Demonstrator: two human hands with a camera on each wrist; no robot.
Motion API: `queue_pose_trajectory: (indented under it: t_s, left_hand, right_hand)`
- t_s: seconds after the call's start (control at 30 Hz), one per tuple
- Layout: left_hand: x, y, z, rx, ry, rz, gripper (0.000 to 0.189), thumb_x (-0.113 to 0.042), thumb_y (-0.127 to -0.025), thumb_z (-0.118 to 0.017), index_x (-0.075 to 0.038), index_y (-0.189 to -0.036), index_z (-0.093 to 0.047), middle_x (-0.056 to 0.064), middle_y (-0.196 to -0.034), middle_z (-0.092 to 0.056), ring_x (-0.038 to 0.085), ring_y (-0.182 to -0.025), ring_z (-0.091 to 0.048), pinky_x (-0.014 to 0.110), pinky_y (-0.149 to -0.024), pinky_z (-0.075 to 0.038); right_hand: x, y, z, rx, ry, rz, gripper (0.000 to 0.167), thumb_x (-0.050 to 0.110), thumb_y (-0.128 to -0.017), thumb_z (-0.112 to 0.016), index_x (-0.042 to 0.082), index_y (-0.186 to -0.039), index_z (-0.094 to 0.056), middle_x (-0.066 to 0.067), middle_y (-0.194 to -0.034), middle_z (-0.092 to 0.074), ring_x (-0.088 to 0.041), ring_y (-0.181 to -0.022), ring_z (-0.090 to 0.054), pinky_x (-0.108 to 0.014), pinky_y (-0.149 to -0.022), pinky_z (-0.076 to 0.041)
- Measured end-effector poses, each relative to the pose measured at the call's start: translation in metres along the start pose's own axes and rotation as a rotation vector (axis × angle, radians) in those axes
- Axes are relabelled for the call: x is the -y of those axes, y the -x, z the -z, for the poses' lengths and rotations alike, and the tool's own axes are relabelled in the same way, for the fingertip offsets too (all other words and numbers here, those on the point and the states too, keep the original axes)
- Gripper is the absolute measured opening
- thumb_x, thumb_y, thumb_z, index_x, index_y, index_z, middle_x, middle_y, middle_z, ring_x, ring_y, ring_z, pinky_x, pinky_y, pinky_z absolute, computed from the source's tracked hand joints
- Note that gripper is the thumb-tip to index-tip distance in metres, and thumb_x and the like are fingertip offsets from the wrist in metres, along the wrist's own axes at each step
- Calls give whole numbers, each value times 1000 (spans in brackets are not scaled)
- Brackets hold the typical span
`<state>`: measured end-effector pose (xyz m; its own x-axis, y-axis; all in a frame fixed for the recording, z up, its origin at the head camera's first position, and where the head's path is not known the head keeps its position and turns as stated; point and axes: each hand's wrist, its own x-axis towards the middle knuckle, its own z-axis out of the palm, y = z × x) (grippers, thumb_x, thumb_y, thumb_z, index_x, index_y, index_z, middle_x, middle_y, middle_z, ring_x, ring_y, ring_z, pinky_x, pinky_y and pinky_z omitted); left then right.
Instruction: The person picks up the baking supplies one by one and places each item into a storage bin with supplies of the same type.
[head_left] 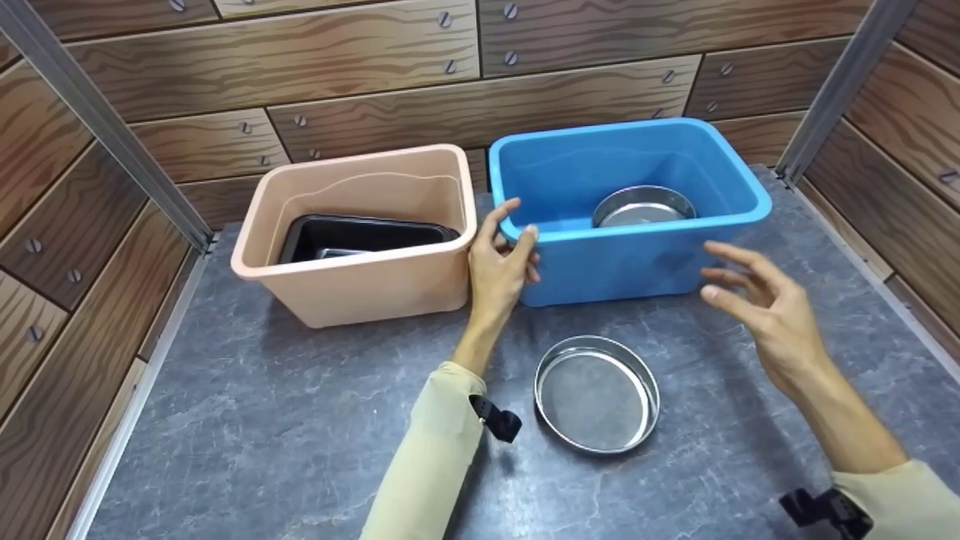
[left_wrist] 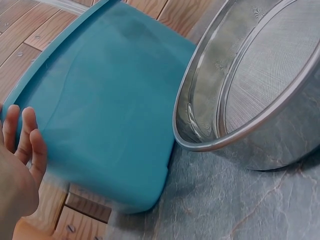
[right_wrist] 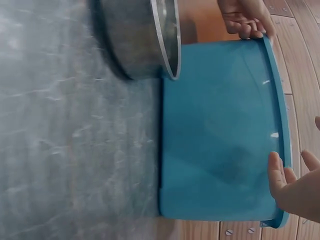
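In the head view my left hand is at the near left corner of a blue plastic bin, its thumb and forefinger gripping the rim there. My right hand hovers by the bin's near right side, fingers spread and apart from it, holding nothing. Inside the blue bin lies a round metal sieve, partly hidden by the front wall. A second round sieve with fine mesh rests on the table in front of the bin. The left wrist view shows this sieve close up.
Left of the blue bin stands a peach plastic bin, holding a black rectangular pan. The grey marbled table is bounded by wood-patterned panels at the back and sides.
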<state>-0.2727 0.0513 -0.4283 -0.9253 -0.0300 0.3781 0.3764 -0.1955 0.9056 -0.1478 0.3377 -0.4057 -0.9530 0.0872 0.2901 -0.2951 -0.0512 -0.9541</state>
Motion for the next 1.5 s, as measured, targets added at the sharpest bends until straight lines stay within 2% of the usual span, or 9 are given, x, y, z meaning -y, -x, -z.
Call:
queue_pose_trajectory:
  t_s: [0.27,0.47,0.73,1.17,1.37,1.5]
  left_hand:
    - [0,0,-1,-3,-1,6,46,-7,-97,-70,-7,-141,-60,5,-64,-64,14,-41,-56,31,-37,-52]
    - [0,0,-1,-1,3,2,45,-6,-97,-70,-8,-141,-60,5,-64,-64,14,-41,-56,30,-37,-52]
    - [-1,-1,0,-6,-1,-6,45,-6,-96,-69,-7,-140,-60,5,-62,-63,14,-40,-56,28,-37,-52]
    - [-1,-1,0,1,20,-6,45,-5,-97,-69,-3,-141,-59,5,-64,-63,14,-41,-56,28,-38,-52]
    - [0,0,0,-6,2,0,45,-6,-97,-69,-8,-141,-60,5,-63,-64,15,-42,-56,29,-38,-52]
    - [1,0,-1,-5,10,-2,45,-6,-97,-68,-7,-141,-60,5,-63,-63,15,-42,-56,28,-38,-52]
  right_hand:
    - [-9,11,7,82,117,-69,51,-2,-98,-68,4,-147,-55,-2,-145,-53,-18,-125,-56,-18,-94,-57]
    - [-14,18,12,147,222,-106,51,1,-99,-67,6,-148,-55,-2,-148,-53,-13,-126,-56,-19,-96,-56]
    - [-20,21,12,288,347,-164,46,6,-100,-68,3,-145,-57,-2,-143,-60,-12,-123,-62,-23,-93,-59]
    - [-35,25,9,434,328,-225,37,6,-99,-69,-1,-135,-64,-18,-140,-61,-22,-124,-64,-30,-93,-62]
    - [-44,27,6,522,369,-232,31,7,-98,-70,2,-128,-69,-19,-135,-63,-32,-123,-64,-31,-94,-61]
    - [-46,28,4,576,416,-197,26,11,-100,-70,5,-125,-73,-16,-137,-62,-17,-124,-62,-26,-96,-59]
